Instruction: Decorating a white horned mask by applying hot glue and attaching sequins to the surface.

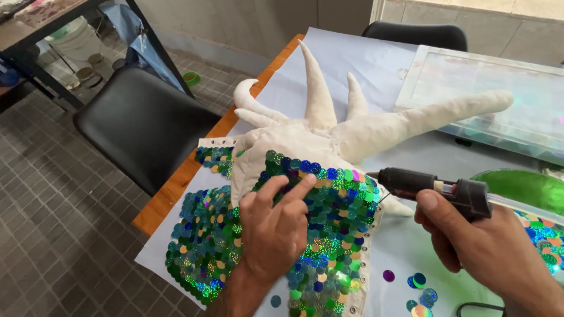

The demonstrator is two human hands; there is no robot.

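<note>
A cream padded fabric shape (pixel 332 132) with several long pointed arms lies on the table, its near part covered in shiny green, blue and gold sequins (pixel 337 201). My left hand (pixel 274 229) rests flat on the sequins, fingertips pressing near the top row. My right hand (pixel 490 247) grips a black glue gun (pixel 427 187) whose nozzle points left, just right of the sequinned edge.
Loose sequins (pixel 417 287) lie on the pale paper sheet (pixel 354 56). A green bowl (pixel 545 191) with more sequins sits right, a clear plastic box (pixel 506 92) behind it. A black chair (pixel 143 124) stands left of the wooden table edge (pixel 185 177).
</note>
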